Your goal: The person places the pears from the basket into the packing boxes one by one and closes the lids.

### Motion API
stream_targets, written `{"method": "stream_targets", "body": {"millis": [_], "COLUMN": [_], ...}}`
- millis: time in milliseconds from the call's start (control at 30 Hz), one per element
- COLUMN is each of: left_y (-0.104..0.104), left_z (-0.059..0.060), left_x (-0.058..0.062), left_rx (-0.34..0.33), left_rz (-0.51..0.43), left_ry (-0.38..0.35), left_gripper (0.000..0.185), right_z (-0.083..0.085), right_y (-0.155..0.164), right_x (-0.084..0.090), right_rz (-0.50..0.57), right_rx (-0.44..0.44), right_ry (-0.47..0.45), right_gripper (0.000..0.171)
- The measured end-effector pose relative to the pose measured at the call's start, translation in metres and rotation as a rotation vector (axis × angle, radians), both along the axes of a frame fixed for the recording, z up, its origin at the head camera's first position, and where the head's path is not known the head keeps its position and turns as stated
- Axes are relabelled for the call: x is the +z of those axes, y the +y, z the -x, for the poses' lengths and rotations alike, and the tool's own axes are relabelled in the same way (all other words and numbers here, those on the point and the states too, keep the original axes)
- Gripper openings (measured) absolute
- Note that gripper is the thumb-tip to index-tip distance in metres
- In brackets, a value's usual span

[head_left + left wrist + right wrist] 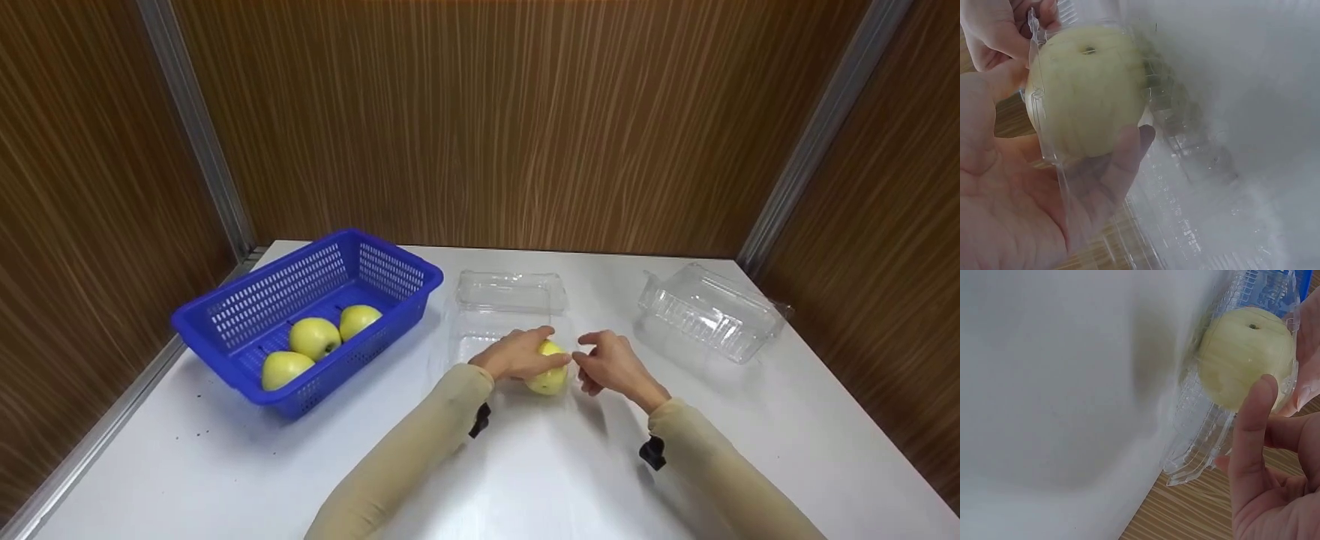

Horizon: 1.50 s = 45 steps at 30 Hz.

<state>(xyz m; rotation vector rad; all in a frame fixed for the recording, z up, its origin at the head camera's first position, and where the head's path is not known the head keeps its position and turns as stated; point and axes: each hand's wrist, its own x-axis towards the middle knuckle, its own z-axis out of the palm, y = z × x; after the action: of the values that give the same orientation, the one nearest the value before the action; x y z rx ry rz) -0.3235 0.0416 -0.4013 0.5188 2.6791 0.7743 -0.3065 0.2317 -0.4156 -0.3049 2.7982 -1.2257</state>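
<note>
A yellow-green apple point(548, 375) sits at the near right end of an opened clear plastic clamshell box point(480, 326). My left hand point(521, 355) holds this apple, thumb on one side and fingers curled round the other, as the left wrist view shows. Clear plastic with a raised rim passes in front of part of the apple point(1086, 93) there. Just right of the box, my right hand point(611, 366) has its fingers loosely bent and its fingertips close to the box's edge. In the right wrist view a finger point(1252, 433) overlaps the apple's lower side.
To the left stands a blue perforated basket point(300, 281) with three yellow-green apples point(315, 338) inside. Another clear plastic box point(712, 311) lies at the right on the white table point(525, 480). Wood-grain panels point(480, 127) close off the back and both sides.
</note>
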Motion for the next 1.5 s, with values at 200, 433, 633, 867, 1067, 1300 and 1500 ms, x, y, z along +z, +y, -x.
{"method": "stream_targets", "body": {"millis": [200, 433, 633, 867, 1067, 1300, 1500], "left_y": [-0.004, -0.001, -0.003, -0.009, -0.013, -0.022, -0.033], "left_z": [-0.003, -0.001, 0.003, 0.004, 0.005, 0.005, 0.003], "left_x": [-0.004, -0.005, -0.005, -0.005, 0.0, 0.007, 0.015], "left_rx": [0.033, -0.025, -0.085, -0.169, -0.131, -0.1, -0.08], "left_rz": [-0.03, -0.077, -0.055, 0.009, 0.022, 0.017, 0.0], "left_ry": [0.009, 0.063, 0.057, 0.072, 0.037, 0.04, 0.087], "left_gripper": [0.067, 0.062, 0.066, 0.069, 0.077, 0.076, 0.072], "right_z": [-0.002, -0.002, 0.0, -0.001, 0.0, 0.001, 0.001], "right_y": [-0.002, -0.002, 0.0, 0.0, 0.0, 0.0, 0.0], "right_x": [-0.003, 0.001, 0.003, 0.002, 0.002, 0.002, 0.003], "right_rz": [0.016, 0.002, -0.008, -0.018, -0.029, -0.028, -0.027], "right_rx": [0.015, 0.002, -0.002, 0.0, -0.005, 0.001, 0.002], "right_ry": [-0.011, -0.008, -0.001, -0.011, -0.013, -0.032, -0.049], "right_gripper": [0.047, 0.047, 0.048, 0.049, 0.048, 0.048, 0.048]}}
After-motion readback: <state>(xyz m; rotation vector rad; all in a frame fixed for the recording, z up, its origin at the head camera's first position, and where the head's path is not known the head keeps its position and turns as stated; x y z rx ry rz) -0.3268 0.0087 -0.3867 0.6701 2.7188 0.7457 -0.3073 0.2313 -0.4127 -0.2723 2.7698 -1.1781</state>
